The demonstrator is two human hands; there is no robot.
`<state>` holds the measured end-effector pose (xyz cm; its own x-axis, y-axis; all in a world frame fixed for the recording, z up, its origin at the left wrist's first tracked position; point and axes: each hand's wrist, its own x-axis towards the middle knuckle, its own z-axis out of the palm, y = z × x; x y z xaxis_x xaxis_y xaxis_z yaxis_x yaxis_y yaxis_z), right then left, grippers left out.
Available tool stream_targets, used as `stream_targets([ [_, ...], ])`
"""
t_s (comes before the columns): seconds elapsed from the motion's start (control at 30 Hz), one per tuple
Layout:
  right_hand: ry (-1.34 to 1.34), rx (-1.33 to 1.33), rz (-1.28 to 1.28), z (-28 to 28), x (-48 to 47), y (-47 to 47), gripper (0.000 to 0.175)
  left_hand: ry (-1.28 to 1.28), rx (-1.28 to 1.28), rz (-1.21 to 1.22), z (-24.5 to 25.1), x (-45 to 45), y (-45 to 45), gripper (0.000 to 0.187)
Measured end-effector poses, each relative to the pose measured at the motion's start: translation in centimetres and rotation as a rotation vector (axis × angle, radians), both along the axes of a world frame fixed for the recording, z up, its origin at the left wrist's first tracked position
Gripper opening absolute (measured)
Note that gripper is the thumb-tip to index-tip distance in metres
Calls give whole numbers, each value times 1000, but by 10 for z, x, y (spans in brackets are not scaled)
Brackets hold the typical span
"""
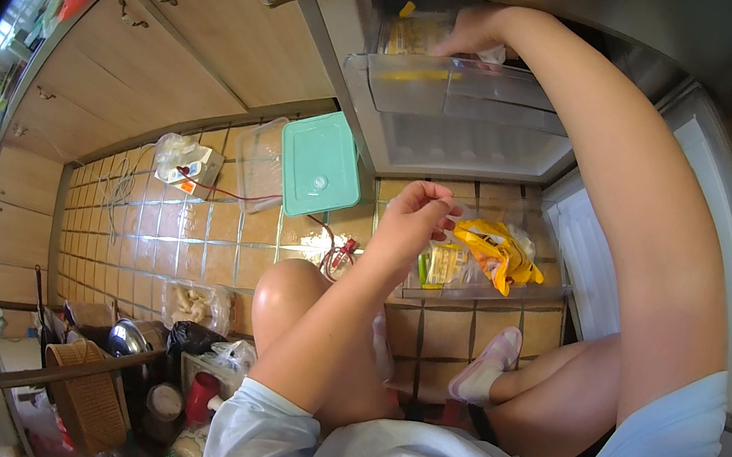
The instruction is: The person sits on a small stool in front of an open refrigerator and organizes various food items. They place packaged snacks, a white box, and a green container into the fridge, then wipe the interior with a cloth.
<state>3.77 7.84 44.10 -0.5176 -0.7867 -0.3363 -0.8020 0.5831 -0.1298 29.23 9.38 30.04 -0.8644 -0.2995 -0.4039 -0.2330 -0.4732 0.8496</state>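
Note:
My right hand [474, 33] reaches into a clear plastic freezer drawer [488, 93] in the open freezer, its fingers beside a packet with yellow markings [416, 35]. The drawer's contents and shadow hide whether it grips anything. My left hand [420, 210] hangs in front of my knees, fingers loosely curled and slightly apart, with nothing visible in it. Below and to its right, a second clear drawer [491, 297] sits on the tiled floor. Inside it lie a crumpled yellow plastic bag [497, 253] and a yellow-and-green packet [440, 266].
A teal-lidded plastic box [320, 164] stands left of the freezer, beside a clear lid or tray [257, 165]. A red cord [242, 193] runs from a white box [199, 170]. The freezer door [703, 232] is open at right. A bag of ginger-like roots [195, 302] lies at left.

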Motion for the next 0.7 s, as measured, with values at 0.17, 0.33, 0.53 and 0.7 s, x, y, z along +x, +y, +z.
stream_targets([
  [0.17, 401, -152, -20, -7, 27, 23, 37, -98, -221, -48, -9, -3, -18, 17],
  [0.33, 586, -952, 383, -31, 97, 111, 23, -342, -992, -427, -87, -23, -19, 27],
  [0.53, 1, -631, 405, -184, 179, 202, 13, -485, -1028, -614, -307, -46, 27, 61],
  [0.7, -177, -509, 89, -199, 190, 257, 13, -992, -692, -276, -275, -51, 67, 74],
])
